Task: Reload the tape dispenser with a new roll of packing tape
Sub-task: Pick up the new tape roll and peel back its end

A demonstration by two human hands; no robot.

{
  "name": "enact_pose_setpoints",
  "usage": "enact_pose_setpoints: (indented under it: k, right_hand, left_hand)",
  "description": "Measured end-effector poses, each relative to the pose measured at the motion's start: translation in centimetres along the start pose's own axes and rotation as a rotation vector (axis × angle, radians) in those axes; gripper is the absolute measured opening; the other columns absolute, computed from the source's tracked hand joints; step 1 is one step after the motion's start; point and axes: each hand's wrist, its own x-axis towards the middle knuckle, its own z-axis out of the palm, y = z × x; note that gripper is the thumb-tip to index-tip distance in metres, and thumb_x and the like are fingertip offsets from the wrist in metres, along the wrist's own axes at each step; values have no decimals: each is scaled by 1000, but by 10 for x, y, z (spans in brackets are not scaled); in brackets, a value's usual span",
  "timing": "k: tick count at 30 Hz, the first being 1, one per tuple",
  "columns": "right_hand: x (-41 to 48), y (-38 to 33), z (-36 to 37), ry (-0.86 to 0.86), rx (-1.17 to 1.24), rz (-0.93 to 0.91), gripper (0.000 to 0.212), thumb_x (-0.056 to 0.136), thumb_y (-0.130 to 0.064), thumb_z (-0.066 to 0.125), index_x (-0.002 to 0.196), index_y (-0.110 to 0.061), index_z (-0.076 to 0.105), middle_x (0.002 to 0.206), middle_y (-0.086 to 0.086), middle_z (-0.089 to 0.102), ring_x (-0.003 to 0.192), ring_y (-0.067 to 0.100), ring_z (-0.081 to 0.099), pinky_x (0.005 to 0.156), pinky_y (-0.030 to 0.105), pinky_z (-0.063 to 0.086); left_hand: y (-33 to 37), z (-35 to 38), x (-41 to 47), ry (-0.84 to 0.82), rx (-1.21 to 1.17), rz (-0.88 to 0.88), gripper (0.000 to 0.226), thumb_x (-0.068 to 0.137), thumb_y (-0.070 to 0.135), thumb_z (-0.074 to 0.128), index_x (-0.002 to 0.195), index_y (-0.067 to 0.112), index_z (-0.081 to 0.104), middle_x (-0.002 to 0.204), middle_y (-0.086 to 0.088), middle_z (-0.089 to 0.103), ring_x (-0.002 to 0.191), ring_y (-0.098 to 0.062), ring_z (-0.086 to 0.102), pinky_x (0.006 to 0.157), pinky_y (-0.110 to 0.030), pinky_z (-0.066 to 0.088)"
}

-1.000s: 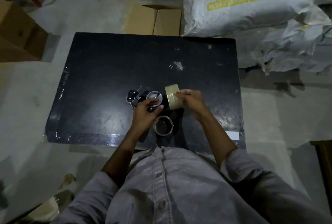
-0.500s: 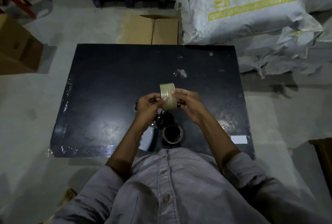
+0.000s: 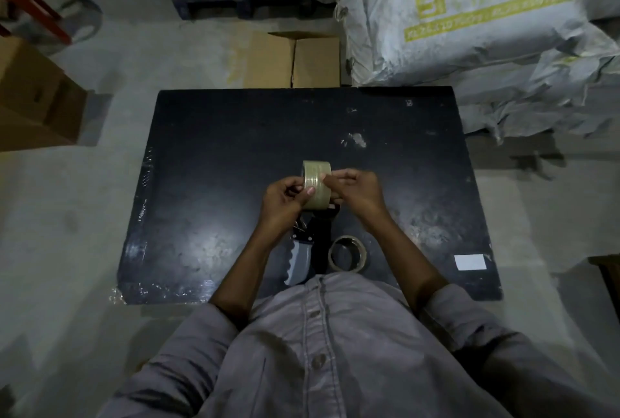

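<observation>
A full roll of clear-tan packing tape stands on edge between my hands, above the black table. My left hand grips its left side, thumb on the tape face. My right hand pinches the right side with its fingertips on the tape face. The tape dispenser lies under my hands, its pale handle pointing toward me; its front is hidden by my hands. An empty cardboard core lies flat on the table just right of the handle.
A white label is stuck near the table's right front corner. Cardboard boxes sit behind the table and one at the left. Large white sacks are piled at the back right. Grey floor surrounds the table.
The roll was at the dispenser's hub with my left hand on the dispenser; now both hands hold the roll upright. The dispenser now lies with its handle toward me. The view has shifted.
</observation>
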Motion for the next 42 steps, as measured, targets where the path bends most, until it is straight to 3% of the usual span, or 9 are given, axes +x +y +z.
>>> enact_pose_setpoints:
  k: [3, 5, 7, 12, 18, 24, 29, 37, 42]
  right_hand:
    - [2, 6, -1, 57, -342, -451, 46, 90, -45, 90, 126, -18, 82, 111, -2, 83, 91, 15, 83, 79, 32, 69]
    - [5, 10, -1, 50, -489, -773, 34, 96, -33, 88, 122, -11, 86, 122, 5, 81, 100, 18, 81, 80, 34, 70]
    - [7, 9, 1, 39, -552, -918, 22, 100, -24, 85, 115, -8, 88, 122, 6, 82, 102, 21, 81, 83, 41, 70]
    - [3, 7, 9, 34, -537, -842, 25, 100, -25, 81, 114, -6, 88, 118, 7, 84, 99, 19, 83, 82, 41, 70]
    - [-4, 4, 8, 24, -454, -748, 19, 95, -15, 88, 113, -8, 89, 114, 6, 85, 99, 13, 82, 89, 28, 68]
    - [-4, 6, 13, 62, -385, -653, 16, 93, -13, 90, 108, -9, 90, 110, 5, 86, 98, 13, 82, 87, 36, 70]
    - [-5, 3, 12, 76, -381, -616, 12, 92, -5, 89, 103, -7, 91, 106, 5, 86, 98, 0, 79, 89, 14, 61]
    - [-10, -3, 18, 67, -375, -567, 30, 90, -28, 93, 118, -19, 89, 109, -2, 85, 97, 9, 82, 91, 40, 69]
    - [-17, -14, 19, 83, -265, -591, 20, 92, -19, 93, 112, -14, 90, 104, 0, 85, 94, 10, 83, 88, 36, 69]
  left_hand:
    - [-4, -9, 5, 4, 71, 44, 16, 100, 12, 77, 113, 4, 79, 108, -19, 75, 93, -18, 72, 87, -39, 61]
    - [-3, -14, 7, -10, 156, 93, 19, 101, 20, 72, 113, 8, 79, 108, -12, 70, 96, -20, 70, 88, -38, 58]
    - [-1, -17, 9, -28, 216, 125, 25, 99, 28, 66, 111, 9, 79, 104, -7, 67, 96, -23, 69, 85, -37, 56]
    - [1, -20, 10, -37, 288, 210, 24, 98, 26, 64, 108, 9, 79, 97, 7, 61, 92, -16, 66, 81, -31, 53]
    - [-1, -22, 11, -35, 341, 291, 16, 100, 18, 66, 108, 12, 78, 104, 10, 62, 98, -15, 68, 86, -39, 59]
    - [7, -20, 12, -33, 345, 327, 20, 96, 12, 67, 111, 9, 80, 106, 15, 64, 102, -14, 69, 89, -37, 60]
    - [9, -23, 12, -36, 372, 359, 20, 94, 13, 68, 109, 6, 80, 107, 7, 66, 101, -18, 69, 88, -40, 60]
    - [15, -22, 6, 20, 460, 499, 15, 96, 7, 75, 109, 7, 82, 110, -6, 73, 99, -19, 70, 86, -31, 57]
    - [17, -25, 3, 36, 514, 607, 19, 91, -1, 77, 108, 6, 81, 113, -8, 74, 106, -22, 69, 93, -38, 58]
